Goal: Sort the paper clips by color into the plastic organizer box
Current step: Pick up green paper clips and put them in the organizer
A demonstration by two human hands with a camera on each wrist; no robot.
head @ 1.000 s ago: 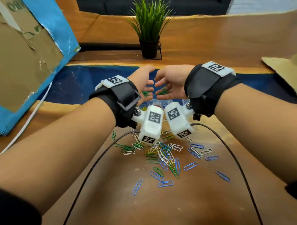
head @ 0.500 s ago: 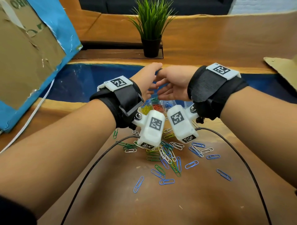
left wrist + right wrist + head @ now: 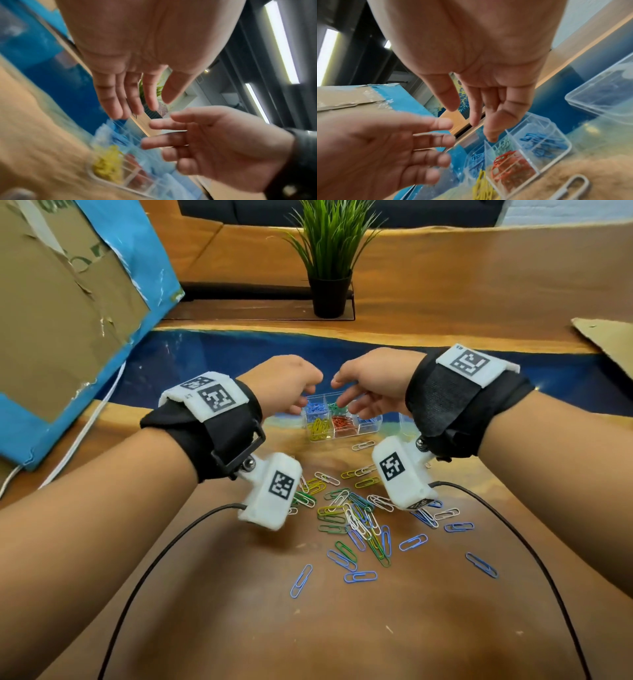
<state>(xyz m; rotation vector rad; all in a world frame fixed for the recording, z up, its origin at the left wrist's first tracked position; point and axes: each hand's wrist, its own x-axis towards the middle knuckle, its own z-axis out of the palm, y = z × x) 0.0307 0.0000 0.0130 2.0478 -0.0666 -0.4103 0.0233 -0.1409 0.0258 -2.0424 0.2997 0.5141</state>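
Note:
The clear plastic organizer box (image 3: 371,430) stands on the wooden table past the loose pile of paper clips (image 3: 356,515). Its compartments hold blue clips (image 3: 315,407), green clips (image 3: 334,406), yellow clips (image 3: 318,428) and red clips (image 3: 342,422). My left hand (image 3: 301,398) and right hand (image 3: 346,398) hover side by side just above the box, a small gap between them. In the left wrist view the left hand (image 3: 137,106) has straight fingers and holds nothing. In the right wrist view the right hand (image 3: 471,119) is also relaxed and empty over the box (image 3: 559,158).
A clear plastic lid (image 3: 607,94) lies right of the box. A potted plant (image 3: 330,268) stands behind, a taped cardboard box (image 3: 68,320) at the left and a cardboard piece (image 3: 606,337) at the far right. Black cables (image 3: 164,542) trail from both wrists.
A second ago green clips showed between my two hands over the box. Now the hands have parted a little and both are empty.

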